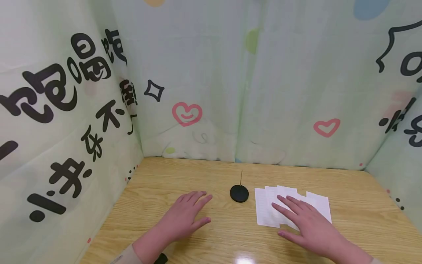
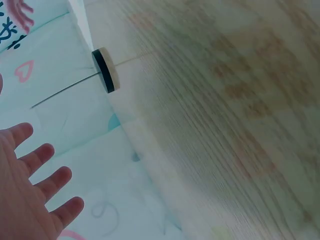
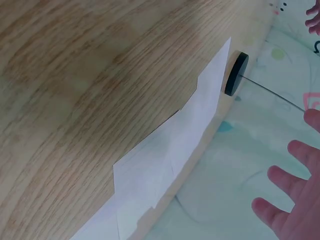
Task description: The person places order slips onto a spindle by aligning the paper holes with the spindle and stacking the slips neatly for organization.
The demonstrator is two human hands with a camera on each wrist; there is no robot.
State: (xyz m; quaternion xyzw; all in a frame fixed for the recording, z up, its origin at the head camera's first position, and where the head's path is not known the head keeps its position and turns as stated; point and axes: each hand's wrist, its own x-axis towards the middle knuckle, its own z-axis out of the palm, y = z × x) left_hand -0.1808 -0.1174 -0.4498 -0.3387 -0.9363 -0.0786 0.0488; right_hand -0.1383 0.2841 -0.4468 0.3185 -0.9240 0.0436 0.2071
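Left hand (image 1: pixel 185 217), right hand (image 1: pixel 309 224): fingers spread, empty. Overlapping white paper sheets (image 1: pixel 267 209) below right fingers; black disc with thin rod (image 1: pixel 239 194) right of left fingertips. Pinching single edges probably best.

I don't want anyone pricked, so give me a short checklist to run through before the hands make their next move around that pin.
1. Left hand and right hand empty: ok, fingers spread, nothing held.
2. Pin upright: ok, it rises straight from the round black base.
3. Both hands away from the pin: ok, apart from it in the head view.
4. Papers squared into a neat stack: not ok, they overlap with staggered edges.
5. Base fixed to the table: cannot tell, its underside is hidden.
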